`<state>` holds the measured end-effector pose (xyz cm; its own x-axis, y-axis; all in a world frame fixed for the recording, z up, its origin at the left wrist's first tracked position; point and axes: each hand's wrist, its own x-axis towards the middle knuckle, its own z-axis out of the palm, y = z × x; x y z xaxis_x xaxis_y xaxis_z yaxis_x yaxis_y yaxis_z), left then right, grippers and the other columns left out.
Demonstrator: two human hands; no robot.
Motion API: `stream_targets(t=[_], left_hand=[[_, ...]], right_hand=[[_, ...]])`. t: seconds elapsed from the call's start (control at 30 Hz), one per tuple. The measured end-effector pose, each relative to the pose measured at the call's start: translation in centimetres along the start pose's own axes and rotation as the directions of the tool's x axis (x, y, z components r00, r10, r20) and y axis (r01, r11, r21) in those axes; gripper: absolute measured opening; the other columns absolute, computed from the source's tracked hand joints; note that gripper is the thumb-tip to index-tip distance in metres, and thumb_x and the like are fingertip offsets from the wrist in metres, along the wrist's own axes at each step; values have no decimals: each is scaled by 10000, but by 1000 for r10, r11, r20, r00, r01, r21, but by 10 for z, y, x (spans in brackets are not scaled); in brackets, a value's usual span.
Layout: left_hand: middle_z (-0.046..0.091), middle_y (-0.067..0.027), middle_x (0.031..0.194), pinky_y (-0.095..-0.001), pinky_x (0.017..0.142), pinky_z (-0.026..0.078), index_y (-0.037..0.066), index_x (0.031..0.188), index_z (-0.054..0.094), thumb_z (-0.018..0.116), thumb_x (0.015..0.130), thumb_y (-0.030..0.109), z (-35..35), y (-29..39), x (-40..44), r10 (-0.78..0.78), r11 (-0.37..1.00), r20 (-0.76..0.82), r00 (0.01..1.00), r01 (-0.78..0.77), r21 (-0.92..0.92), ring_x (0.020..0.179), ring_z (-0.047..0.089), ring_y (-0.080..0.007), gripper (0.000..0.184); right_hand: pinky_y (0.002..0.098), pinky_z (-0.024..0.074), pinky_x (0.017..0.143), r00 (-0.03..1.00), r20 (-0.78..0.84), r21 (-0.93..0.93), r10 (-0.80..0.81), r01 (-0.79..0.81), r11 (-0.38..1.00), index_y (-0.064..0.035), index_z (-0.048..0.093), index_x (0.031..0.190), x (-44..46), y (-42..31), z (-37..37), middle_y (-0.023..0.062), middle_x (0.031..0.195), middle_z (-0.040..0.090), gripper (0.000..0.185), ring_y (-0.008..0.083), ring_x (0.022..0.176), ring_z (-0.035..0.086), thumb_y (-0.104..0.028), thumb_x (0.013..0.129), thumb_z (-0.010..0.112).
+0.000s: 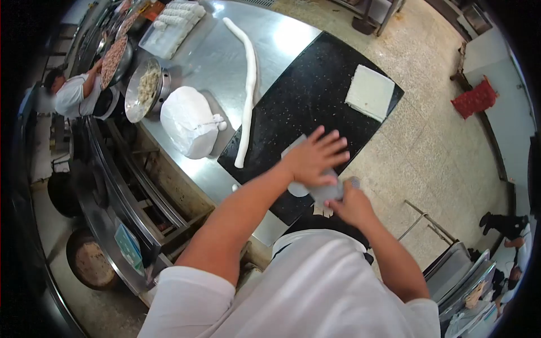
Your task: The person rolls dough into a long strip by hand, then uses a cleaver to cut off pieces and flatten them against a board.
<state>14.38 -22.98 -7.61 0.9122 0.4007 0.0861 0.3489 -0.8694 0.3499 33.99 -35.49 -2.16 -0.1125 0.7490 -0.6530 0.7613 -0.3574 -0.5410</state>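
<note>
My left hand (315, 158) lies with its fingers spread over a broad, flat metal blade (327, 191) near the edge of the black slab (298, 96). The blade's handle is in my right hand (350, 205), whose fingers are wrapped round it. A small white disc of dough (298, 189) shows beside the blade, partly hidden by my left hand. A long white dough rope (248, 96) runs from the steel table onto the slab. Near the slab's far right corner is a stack of square white sheets (370, 92).
A large white dough lump (189, 121) and a bowl of filling (146, 90) stand on the steel table (225, 56), left. Behind them is a tray of white rolls (172, 28). A co-worker (76, 93) stands at far left. Metal trays (451, 270) stand at lower right.
</note>
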Motion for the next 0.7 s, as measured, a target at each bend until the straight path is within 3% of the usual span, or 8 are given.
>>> stream_targets(t=[0.07,0.13,0.2,0.33,0.47,0.57,0.63,0.7], left_hand=[[377,-110,1629,-631,1233,119,232,1508,500,501,907,697,-7,47,-19,-15,1000,221,975,16,-1,1540,265,-346,760],[429,-93,1594,-645,1225,144,237,1494,513,501,906,700,6,59,-12,73,993,113,991,-62,-96,1527,296,-338,748],[496,-83,1537,-642,1217,167,225,1464,546,523,905,682,5,40,0,69,998,96,993,-70,6,1482,367,-357,722],[464,-106,1561,-637,1217,160,205,1473,539,579,883,653,-20,-12,26,-34,996,19,999,32,84,1494,336,-368,742],[419,-125,1597,-636,1224,132,204,1498,516,606,877,621,-11,-10,19,-51,999,-33,998,51,-15,1522,282,-374,753],[472,-114,1557,-633,1231,115,207,1451,567,571,901,644,14,56,-17,-34,997,29,999,36,-75,1526,282,-370,702],[500,-107,1533,-633,1230,117,207,1426,592,564,903,656,15,51,1,19,994,35,999,-15,-111,1522,292,-367,690],[546,-93,1486,-625,1233,118,206,1380,630,565,902,661,18,43,13,38,999,-39,999,-37,20,1517,304,-356,663]], right_hand=[[505,564,790,994,15,133,-109,106,985,69,503,1298,-27,40,36,286,924,712,798,465,901,707,-413,771,860],[516,556,787,997,-12,66,-74,74,995,46,459,1378,-24,32,34,275,931,717,871,462,903,704,-405,759,874],[530,557,805,996,-28,-12,89,-89,996,59,452,1372,-27,23,22,290,1000,716,876,464,940,705,-413,763,867],[529,563,794,999,-25,-131,-33,29,991,17,536,1154,25,0,-28,261,922,720,720,465,900,706,-477,743,860],[531,564,797,996,-83,-109,-43,34,993,13,547,1132,18,2,-17,277,915,713,705,475,903,703,-494,747,851],[518,553,808,992,99,-27,-74,77,997,37,505,1230,-21,45,21,280,940,715,776,471,901,701,-423,734,884],[519,555,807,991,-46,-33,-124,123,992,35,497,1224,-30,49,23,280,938,716,782,470,904,702,-416,721,890],[522,559,802,1000,18,-45,-17,18,999,31,521,1175,-21,39,0,282,942,713,719,466,924,703,-401,731,887]])
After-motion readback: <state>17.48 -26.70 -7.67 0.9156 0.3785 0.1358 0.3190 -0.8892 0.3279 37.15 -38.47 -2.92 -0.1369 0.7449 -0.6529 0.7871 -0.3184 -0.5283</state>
